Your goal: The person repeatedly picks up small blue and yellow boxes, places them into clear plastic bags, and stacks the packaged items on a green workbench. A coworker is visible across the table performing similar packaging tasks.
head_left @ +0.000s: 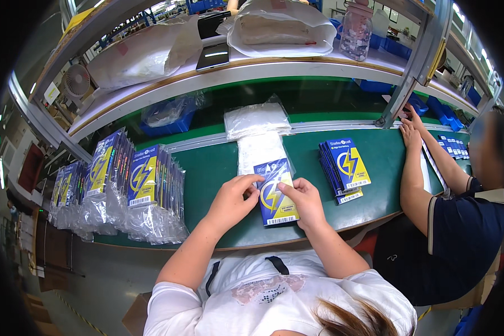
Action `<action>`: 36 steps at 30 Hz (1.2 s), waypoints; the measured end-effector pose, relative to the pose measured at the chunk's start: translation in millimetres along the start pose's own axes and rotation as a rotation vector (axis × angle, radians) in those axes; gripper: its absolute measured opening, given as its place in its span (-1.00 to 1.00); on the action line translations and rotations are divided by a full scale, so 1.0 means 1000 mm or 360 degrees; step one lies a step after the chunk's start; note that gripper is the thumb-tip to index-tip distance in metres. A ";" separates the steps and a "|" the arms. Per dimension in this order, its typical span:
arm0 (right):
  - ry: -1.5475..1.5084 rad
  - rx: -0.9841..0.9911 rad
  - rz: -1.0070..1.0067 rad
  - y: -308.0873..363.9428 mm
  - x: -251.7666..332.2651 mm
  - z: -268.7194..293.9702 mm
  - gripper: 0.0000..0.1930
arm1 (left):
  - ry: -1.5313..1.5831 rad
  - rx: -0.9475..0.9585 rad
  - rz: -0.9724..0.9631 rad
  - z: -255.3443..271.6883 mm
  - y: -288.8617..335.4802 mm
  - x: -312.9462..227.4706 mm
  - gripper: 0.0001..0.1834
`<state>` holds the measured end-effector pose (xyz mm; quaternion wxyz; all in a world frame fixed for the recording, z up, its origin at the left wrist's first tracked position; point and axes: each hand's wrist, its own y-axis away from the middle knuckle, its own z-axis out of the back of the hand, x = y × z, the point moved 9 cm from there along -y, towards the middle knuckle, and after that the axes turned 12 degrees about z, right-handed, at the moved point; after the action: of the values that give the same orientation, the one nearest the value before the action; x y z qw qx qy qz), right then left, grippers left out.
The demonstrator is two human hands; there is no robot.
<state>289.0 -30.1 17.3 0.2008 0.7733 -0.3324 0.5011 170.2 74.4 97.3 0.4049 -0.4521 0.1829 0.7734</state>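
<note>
A flat blue-and-yellow box (279, 203) with a lightning-bolt print is tilted up in front of me above the green bench. My right hand (306, 204) grips its right side, thumb on the front. At its upper left corner my left hand (238, 199) is closed, thumb and forefinger pinched at the edge, where clear film of a plastic bag (288, 162) seems to lie over the box's top. Just beyond lies a pile of clear plastic bags (257, 148). A small stack of matching boxes (346, 167) rests to the right.
Rows of bagged boxes (143, 182) stand at the left of the green bench (207, 162). A shelf (308, 66) with wrapped bundles, a phone (213, 57) and a pink-lidded bottle (357, 33) spans the back. A co-worker's hands (411, 126) are at the right beside blue bins.
</note>
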 end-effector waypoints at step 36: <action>0.0537 0.1617 0.0866 0.092 0.079 -0.116 -0.72 | 0.1540 -0.0200 0.0431 0.051 0.054 0.002 -0.46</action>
<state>170.1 -44.5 135.3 -0.2795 0.5694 -0.2008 0.7465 99.2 75.6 117.7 0.1419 -0.7546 0.3597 0.5302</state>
